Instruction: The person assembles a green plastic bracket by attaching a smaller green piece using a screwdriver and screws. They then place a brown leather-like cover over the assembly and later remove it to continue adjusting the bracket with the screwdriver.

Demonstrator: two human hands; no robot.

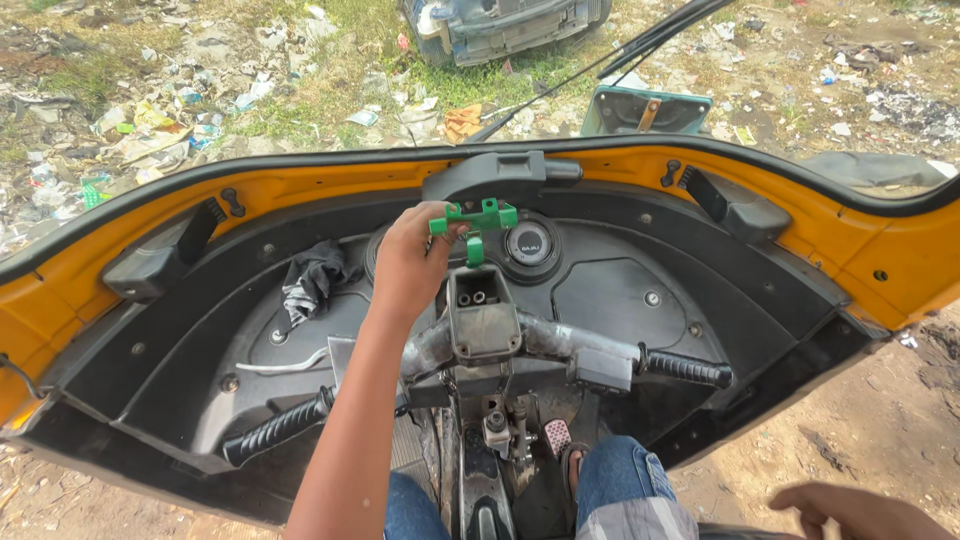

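Note:
My left hand [412, 262] is raised over the vehicle's handlebar and grips a small green plastic bracket [476, 221] by its left end. The bracket hangs in front of the round gauge [530, 243] on the black dashboard, just above the open grey switch housing [482, 312] at the middle of the handlebar. My right hand [845, 508] rests low at the bottom right corner, fingers loosely spread, holding nothing. The left grip [277, 427] and right grip [687, 368] of the handlebar stand free.
A crumpled dark cloth [312, 280] and a metal spanner [285, 362] lie on the dashboard shelf at left. The yellow front panel rim [300, 185] frames the cab. A wiper arm [640, 45] crosses above. Littered ground and a blue vehicle [500, 25] lie beyond.

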